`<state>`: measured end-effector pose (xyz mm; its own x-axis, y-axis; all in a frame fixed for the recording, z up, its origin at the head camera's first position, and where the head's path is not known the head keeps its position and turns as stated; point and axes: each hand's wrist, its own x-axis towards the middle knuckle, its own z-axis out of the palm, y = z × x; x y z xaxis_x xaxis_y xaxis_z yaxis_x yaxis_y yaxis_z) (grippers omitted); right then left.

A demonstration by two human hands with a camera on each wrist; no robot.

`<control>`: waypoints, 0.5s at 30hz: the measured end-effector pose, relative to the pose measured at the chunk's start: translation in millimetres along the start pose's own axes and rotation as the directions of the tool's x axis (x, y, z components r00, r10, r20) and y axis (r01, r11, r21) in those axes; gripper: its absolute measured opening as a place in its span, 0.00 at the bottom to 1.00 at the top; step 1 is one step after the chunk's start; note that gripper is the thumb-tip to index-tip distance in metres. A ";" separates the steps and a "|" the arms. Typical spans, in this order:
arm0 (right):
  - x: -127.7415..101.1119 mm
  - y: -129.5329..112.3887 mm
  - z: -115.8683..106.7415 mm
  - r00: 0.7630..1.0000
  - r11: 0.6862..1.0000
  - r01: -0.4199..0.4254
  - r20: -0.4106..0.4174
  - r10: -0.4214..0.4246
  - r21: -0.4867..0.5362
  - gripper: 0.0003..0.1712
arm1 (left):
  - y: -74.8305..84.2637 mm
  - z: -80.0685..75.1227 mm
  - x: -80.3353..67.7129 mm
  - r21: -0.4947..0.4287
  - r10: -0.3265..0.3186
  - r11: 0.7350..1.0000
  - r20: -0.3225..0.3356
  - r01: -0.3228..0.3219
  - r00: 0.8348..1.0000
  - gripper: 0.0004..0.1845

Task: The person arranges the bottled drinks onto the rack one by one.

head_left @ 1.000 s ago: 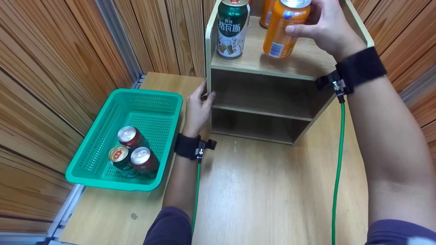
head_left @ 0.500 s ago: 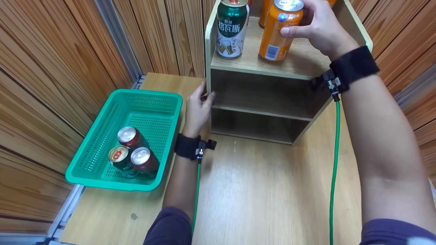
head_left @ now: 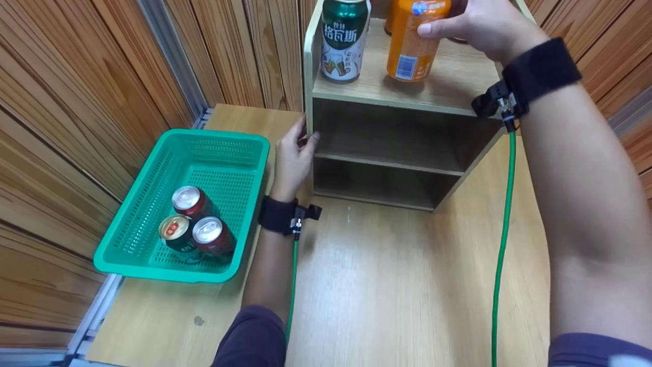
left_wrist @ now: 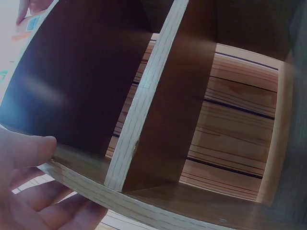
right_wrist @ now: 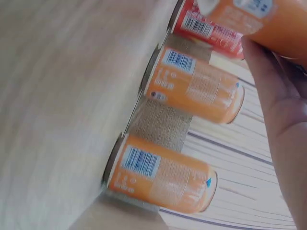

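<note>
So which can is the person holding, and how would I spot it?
Find the wooden shelf unit standing on the table and look at its top shelf. Two cans stand at the front there: a green can on the left and an orange can beside it. The orange can is the one, the only one with the right hand wrapped round its top.

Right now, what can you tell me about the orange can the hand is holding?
The orange can is a tall metal drink can with a small blue and white label near its bottom. It stands upright on the top board of the wooden shelf, right of a green can. The right hand grips its upper part; its top is cut off.
</note>
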<state>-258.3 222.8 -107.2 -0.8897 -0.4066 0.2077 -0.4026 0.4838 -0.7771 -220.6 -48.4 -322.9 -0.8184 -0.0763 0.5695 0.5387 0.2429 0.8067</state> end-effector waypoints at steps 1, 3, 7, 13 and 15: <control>1.8 0.6 -0.6 1.000 1.000 -0.007 0.006 0.007 -0.004 0.30 | -0.2 -0.1 0.2 0.003 -0.003 1.000 0.000 0.003 1.000 0.24; 5.3 3.1 -1.3 1.000 1.000 -0.009 0.018 0.009 0.002 0.31 | -0.8 0.5 0.1 -0.003 -0.008 1.000 0.001 0.008 1.000 0.24; 9.5 11.5 -3.0 1.000 1.000 -0.017 0.022 0.016 0.020 0.34 | -9.7 4.5 -1.3 -0.028 -0.019 0.999 0.008 0.020 1.000 0.25; 8.3 16.3 -4.2 0.999 0.999 -0.031 0.013 0.031 0.039 0.34 | -34.4 9.9 2.0 -0.030 -0.043 0.999 0.018 0.043 0.999 0.26; 8.3 15.7 -4.1 1.000 0.999 -0.022 0.010 0.021 0.039 0.33 | -39.6 10.8 4.0 -0.035 -0.036 0.999 0.017 0.036 0.999 0.26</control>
<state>-272.9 230.2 -115.2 -0.8959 -0.4037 0.1852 -0.3743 0.4616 -0.8042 -247.4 -47.8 -354.3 -0.8404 -0.0685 0.5376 0.5154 0.2060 0.8318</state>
